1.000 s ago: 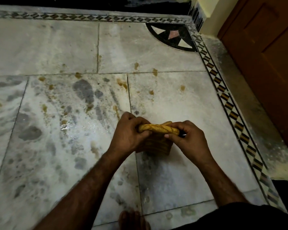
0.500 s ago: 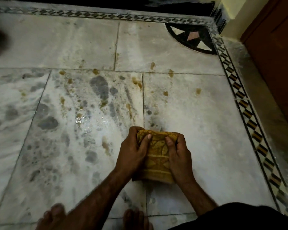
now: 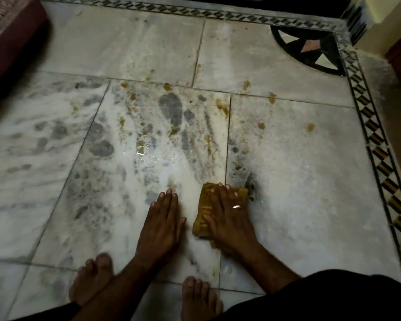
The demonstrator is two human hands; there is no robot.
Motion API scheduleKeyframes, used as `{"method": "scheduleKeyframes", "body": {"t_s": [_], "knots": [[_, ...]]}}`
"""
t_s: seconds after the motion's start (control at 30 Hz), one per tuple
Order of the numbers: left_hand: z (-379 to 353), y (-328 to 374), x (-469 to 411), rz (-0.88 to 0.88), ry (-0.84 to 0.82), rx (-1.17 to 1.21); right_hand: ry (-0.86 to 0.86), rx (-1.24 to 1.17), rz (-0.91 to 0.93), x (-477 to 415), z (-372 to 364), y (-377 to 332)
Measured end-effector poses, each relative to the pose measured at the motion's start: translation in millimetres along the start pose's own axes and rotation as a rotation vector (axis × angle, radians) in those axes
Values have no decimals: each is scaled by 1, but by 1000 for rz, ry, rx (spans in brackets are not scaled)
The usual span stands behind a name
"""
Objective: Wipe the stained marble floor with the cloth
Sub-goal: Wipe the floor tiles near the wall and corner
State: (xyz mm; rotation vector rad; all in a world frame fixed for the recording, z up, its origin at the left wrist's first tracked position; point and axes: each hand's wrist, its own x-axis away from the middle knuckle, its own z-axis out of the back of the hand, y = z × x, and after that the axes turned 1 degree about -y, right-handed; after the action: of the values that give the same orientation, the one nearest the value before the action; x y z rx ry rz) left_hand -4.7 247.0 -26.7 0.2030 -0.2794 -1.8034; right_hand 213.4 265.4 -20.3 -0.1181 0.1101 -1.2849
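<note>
Right hand (image 3: 227,218) presses flat-fingered on the folded yellow cloth (image 3: 203,212), its long axis twelve-to-six, brown stains (image 3: 222,107) ahead at twelve o'clock; left hand (image 3: 162,223) rests flat on the marble floor (image 3: 299,205) beside it.

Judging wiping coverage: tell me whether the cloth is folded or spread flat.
Folded. The cloth lies as a compact pad under the flat right hand, hardly wider than the hand itself.
</note>
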Motion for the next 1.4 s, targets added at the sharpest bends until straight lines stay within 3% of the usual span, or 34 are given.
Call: {"method": "scheduleKeyframes", "body": {"t_s": [0.13, 0.3, 0.6, 0.8, 0.93, 1.07, 1.23, 1.33, 1.4], "knots": [[-2, -15, 18, 88, -110, -63, -135, -22, -46, 4, -10, -3], [-13, -33, 23, 181, -121, -102, -121, 6, -9, 14, -17, -9], [-24, -38, 25, 176, -26, -121, -66, 63, 302, 11, -29, -43], [-26, -38, 27, 174, -17, -160, -92, 39, 151, -51, -25, -7], [-22, -39, 24, 149, -15, -171, -67, 87, -16, -18, -16, 21], [-20, -39, 21, 155, 18, -160, -78, 110, 188, 31, -17, -18], [-6, -76, -13, 307, 69, -227, -44, -44, 424, -49, -36, -76], [-5, -91, -25, 343, 36, -182, -58, -6, 331, -120, -40, -64], [-6, -91, -24, 354, 28, -154, -105, 53, 177, -130, -34, -35]]}}
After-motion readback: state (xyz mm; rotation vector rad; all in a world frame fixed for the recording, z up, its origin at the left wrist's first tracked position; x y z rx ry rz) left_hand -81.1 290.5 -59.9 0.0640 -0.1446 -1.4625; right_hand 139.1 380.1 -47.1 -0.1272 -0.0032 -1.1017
